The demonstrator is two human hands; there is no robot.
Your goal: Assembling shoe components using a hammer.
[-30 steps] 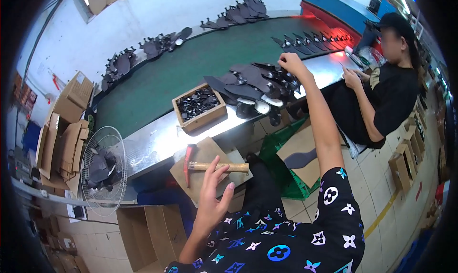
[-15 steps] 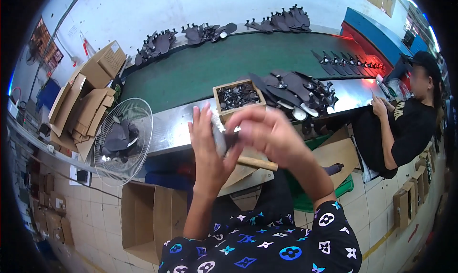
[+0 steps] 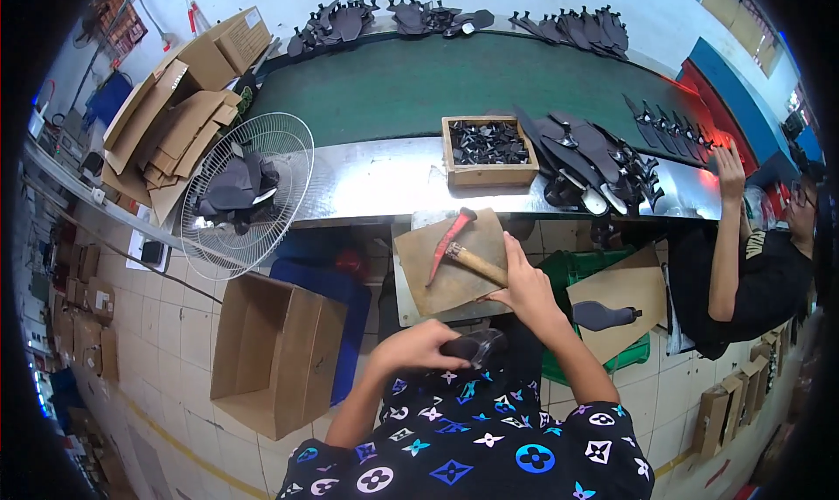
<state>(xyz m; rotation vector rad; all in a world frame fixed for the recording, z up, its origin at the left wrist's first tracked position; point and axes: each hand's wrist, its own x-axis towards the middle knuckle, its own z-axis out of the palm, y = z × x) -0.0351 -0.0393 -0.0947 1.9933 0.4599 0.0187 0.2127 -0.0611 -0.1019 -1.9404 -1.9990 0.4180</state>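
My left hand is low over my lap, its arm bent and palm turned down, with the fingers curled round one end of a dark, glossy piece. My right hand reaches forward to the brown board, thumb and fingers on either side of the hammer's handle end; I cannot tell whether they press on it. The hammer lies across the board, red head away from my hand.

On the metal bench edge, the wooden box is filled with small dark pieces, just beside a pile of dark soles. To my left, the wire basket holds more dark soles, and the open cardboard box is on the floor. One dark sole lies on a cardboard sheet over the green crate.

Half a second ago, both my hands were raised together round a blurred thing; now they are apart and lower. The co-worker's arm, then folded near the body, is lifted.
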